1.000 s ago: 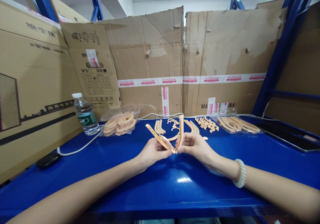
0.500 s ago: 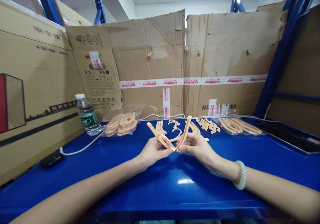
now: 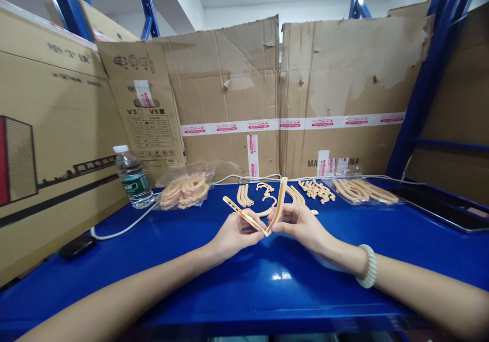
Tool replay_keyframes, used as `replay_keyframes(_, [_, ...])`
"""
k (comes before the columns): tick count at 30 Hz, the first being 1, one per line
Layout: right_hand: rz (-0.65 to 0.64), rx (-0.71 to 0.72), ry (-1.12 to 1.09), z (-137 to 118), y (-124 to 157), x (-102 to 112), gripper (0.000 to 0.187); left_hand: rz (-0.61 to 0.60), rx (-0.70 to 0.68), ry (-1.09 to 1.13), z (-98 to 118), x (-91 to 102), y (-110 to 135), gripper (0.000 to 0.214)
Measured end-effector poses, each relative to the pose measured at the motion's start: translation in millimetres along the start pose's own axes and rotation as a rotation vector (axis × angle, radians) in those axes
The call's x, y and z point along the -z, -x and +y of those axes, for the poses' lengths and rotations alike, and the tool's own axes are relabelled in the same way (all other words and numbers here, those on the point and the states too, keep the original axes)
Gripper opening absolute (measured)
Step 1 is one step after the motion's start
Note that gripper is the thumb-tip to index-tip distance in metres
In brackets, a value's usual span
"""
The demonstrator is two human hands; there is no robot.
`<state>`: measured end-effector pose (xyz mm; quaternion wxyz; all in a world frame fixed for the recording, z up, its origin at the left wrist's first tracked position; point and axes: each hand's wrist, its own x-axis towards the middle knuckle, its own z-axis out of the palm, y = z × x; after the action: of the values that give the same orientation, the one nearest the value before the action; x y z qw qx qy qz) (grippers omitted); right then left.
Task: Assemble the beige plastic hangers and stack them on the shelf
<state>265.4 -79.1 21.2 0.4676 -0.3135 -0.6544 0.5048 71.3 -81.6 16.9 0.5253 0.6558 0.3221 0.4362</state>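
My left hand (image 3: 234, 237) is closed on a beige plastic hanger arm (image 3: 236, 208) with small slots along its upper end. Pinched in my right hand (image 3: 301, 225) is a second beige curved hanger arm (image 3: 281, 199), which rises steeply. The lower ends of both arms touch between my fingertips, forming a V above the table; whether they are joined I cannot tell. Just behind lie a beige hanger with a hook (image 3: 270, 203), several loose hooks (image 3: 316, 190), one group of curved arms (image 3: 244, 195) and another group of curved arms (image 3: 296, 195).
On the blue table (image 3: 214, 296), a clear bag of beige pieces (image 3: 184, 191) lies beside a water bottle (image 3: 133, 179). Another bag of arms (image 3: 362, 190) and a dark tablet-like device (image 3: 443, 209) lie right. A white cable (image 3: 126, 228) runs near a black object (image 3: 77, 246). Cardboard (image 3: 229, 87) walls the back.
The left arm has been turned, so its slotted face now shows. The right arm has shifted slightly left, and the ends still meet.
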Motion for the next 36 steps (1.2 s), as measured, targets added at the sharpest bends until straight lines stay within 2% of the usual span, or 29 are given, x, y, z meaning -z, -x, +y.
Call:
replay_keyframes(6, [0.008,-0.097,-0.044,-0.7,-2.1,3.9,0.033,0.007,-0.018,-0.011,3.1,0.1,0.4,0.023])
replay_keyframes(14, [-0.002,-0.062,-0.044,0.2,-0.5,1.6,0.027,0.023,-0.003,-0.039,-1.3,2.0,0.0,0.025])
replay_keyframes(20, [0.057,-0.037,0.045,-0.2,4.1,-7.2,0.029,0.089,0.078,0.057,-1.6,1.6,-1.3,0.033])
replay_keyframes(25, [0.112,-0.095,-0.010,-3.3,1.8,-12.2,0.036,0.119,0.099,0.115,0.5,1.6,-3.3,0.040])
replay_keyframes(28, [0.113,-0.107,-0.005,-11.0,-3.9,-0.2,0.037,0.168,0.114,0.155,2.3,8.3,-6.9,0.041])
replay_keyframes(31, [0.034,-0.089,0.095,-22.8,-11.8,27.1,0.033,0.224,0.136,0.198,5.2,20.1,-12.4,0.034])
replay_keyframes(34, [-0.117,-0.027,0.306,-33.3,-19.8,60.2,0.033,0.269,0.145,0.225,6.7,32.4,-17.8,0.022])
replay_keyframes(36, [-0.145,0.066,0.502,-37.7,-23.8,78.8,0.028,0.292,0.140,0.222,5.7,39.2,-20.7,0.015])
